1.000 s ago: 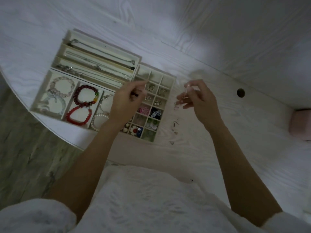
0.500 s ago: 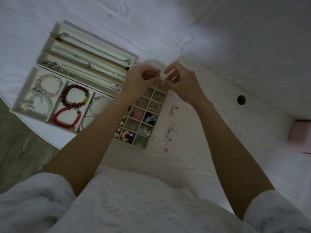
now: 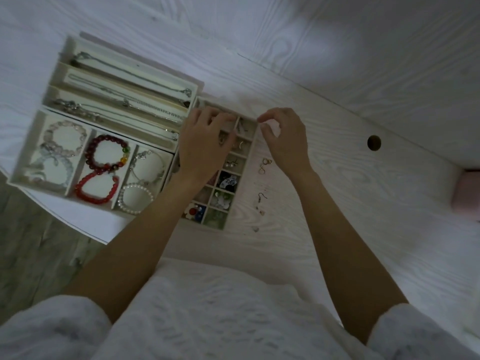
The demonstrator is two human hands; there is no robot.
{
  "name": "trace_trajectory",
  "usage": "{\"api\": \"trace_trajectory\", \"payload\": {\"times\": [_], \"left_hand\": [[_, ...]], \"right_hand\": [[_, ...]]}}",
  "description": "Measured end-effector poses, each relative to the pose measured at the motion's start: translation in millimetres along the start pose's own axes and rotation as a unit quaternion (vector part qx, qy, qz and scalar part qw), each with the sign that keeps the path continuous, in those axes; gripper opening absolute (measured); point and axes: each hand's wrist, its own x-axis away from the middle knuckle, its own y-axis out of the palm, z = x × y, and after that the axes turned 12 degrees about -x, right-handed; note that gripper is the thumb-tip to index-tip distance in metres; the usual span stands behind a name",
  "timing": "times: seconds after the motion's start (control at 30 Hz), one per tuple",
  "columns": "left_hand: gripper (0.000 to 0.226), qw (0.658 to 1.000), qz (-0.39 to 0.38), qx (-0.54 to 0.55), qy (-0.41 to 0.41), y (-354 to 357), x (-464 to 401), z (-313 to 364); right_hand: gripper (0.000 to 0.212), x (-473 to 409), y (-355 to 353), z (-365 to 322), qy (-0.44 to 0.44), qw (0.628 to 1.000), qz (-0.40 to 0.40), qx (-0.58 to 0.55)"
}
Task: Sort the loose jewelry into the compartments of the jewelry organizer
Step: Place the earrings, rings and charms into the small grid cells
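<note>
The earring organizer [image 3: 241, 181], a grid of small compartments, lies on the white table, most cells holding earrings. My left hand [image 3: 205, 144] hovers over its upper cells with fingers curled down; whether it holds anything is hidden. My right hand [image 3: 283, 136] is at the grid's top right corner, thumb and forefinger slightly apart with nothing visible between them. An earring [image 3: 243, 127] lies in the top right cell between my hands. Loose on the table to the right are a pair of ring earrings [image 3: 265, 166], a hook earring [image 3: 261, 201] and a tiny piece [image 3: 255, 229].
A bracelet tray [image 3: 15, 162] with red bracelets [image 3: 107, 154] and a necklace tray [image 3: 55, 74] sit left of the grid. The table edge [image 3: 78, 224] curves off at lower left above the floor. A cable hole [image 3: 374, 142] and a pink box [image 3: 467, 193] are at right.
My hands, which met and pinched something together above the grid, have drawn apart. The left has dropped onto the upper cells; the right has moved to the grid's corner.
</note>
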Motion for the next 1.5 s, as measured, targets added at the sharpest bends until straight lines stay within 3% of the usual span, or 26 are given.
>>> {"api": "trace_trajectory", "payload": {"times": [0.23, 0.53, 0.67, 0.8, 0.9, 1.0, 1.23, 1.5], "left_hand": [[0.034, 0.995, -0.048, -0.083, 0.013, 10.0, -9.6, 8.4], [0.022, 0.995, -0.069, -0.051, -0.048, 3.7, -18.1, 8.4], [0.021, 0.996, -0.065, -0.049, -0.03, 0.8, -15.1, 5.7], [0.016, 0.996, -0.06, -0.056, 0.018, 3.4, -15.4, 4.1], [0.022, 0.989, -0.061, -0.102, 0.083, 4.2, -14.0, 3.9], [0.02, 0.983, -0.051, -0.12, 0.131, 0.0, -9.8, 0.8], [0.018, 0.983, -0.029, -0.116, 0.138, -6.7, 0.3, -15.6], [0.018, 0.985, -0.043, -0.104, 0.132, -8.5, -2.9, -12.7]], "right_hand": [[0.015, -9.6, 13.5, 6.8, -0.048, 0.987, -0.045, 0.149], [0.01, -25.7, 27.5, 0.1, -0.03, 0.967, -0.037, 0.252], [0.016, -26.0, 29.7, 4.5, -0.132, 0.954, -0.01, 0.267], [0.009, -19.8, 23.0, 2.3, -0.181, 0.944, 0.004, 0.275], [0.008, -12.6, 13.1, 2.3, -0.182, 0.949, 0.051, 0.252], [0.009, -0.7, 6.6, 6.4, -0.165, 0.967, 0.039, 0.192], [0.023, 5.5, 10.9, 17.3, -0.177, 0.96, -0.07, 0.206], [0.027, 1.7, 11.1, 17.9, -0.165, 0.964, -0.032, 0.205]]}}
